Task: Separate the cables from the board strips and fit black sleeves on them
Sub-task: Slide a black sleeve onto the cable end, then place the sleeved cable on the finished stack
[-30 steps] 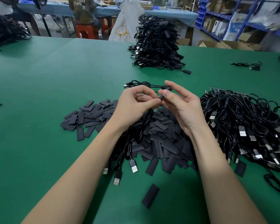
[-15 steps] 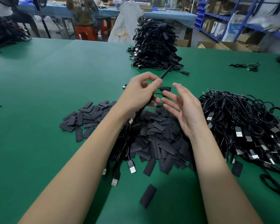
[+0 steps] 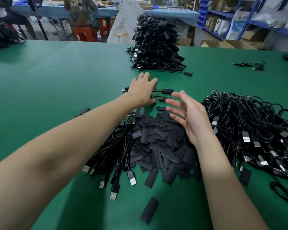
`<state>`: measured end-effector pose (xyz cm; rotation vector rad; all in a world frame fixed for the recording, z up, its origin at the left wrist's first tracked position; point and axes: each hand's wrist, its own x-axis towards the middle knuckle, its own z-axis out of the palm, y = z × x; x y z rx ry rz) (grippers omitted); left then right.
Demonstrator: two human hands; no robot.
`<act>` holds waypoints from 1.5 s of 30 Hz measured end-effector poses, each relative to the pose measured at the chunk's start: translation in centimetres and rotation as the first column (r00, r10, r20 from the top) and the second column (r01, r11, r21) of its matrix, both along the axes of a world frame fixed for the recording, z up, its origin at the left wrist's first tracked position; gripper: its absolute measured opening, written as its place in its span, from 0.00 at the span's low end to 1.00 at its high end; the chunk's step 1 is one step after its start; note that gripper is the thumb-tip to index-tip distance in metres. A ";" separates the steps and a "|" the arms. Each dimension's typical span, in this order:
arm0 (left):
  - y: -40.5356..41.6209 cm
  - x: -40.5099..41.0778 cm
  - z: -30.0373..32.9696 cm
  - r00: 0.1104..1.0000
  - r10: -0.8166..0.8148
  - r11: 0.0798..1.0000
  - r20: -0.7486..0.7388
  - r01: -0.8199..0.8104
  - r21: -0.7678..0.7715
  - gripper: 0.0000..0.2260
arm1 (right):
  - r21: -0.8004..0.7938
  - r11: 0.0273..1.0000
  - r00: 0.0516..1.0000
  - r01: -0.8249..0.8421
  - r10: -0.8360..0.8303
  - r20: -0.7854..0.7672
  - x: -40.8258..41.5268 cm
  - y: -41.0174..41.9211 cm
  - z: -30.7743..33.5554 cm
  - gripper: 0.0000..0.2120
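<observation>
My left hand (image 3: 142, 90) reaches forward with fingers spread flat over two sleeved cables (image 3: 165, 91) lying on the green table (image 3: 56, 83). My right hand (image 3: 189, 117) hovers open and holds nothing, above a heap of flat black sleeves (image 3: 161, 146). Under my left forearm lies a bundle of USB cables (image 3: 116, 163) still joined to a board strip (image 3: 128, 119). A big tangle of unsleeved cables (image 3: 249, 130) on board strips lies to the right.
A tall stack of finished cables (image 3: 156, 45) stands at the far middle. One loose sleeve (image 3: 149, 209) lies near the front edge. A single cable (image 3: 251, 64) rests far right. People sit at a blue table behind; shelving stands at the right.
My left hand carried the sleeved cable forward, laid it on the table beside another and opened. My right hand let go and spread its fingers.
</observation>
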<state>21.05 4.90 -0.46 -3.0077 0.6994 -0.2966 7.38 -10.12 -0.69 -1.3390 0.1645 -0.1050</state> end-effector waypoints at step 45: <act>4.9 -11.6 -1.0 0.967 0.223 0.438 -0.127 -0.216 -0.872 0.34 | -0.058 0.942 0.943 -0.330 0.326 -0.073 -0.7 5.7 0.4 0.05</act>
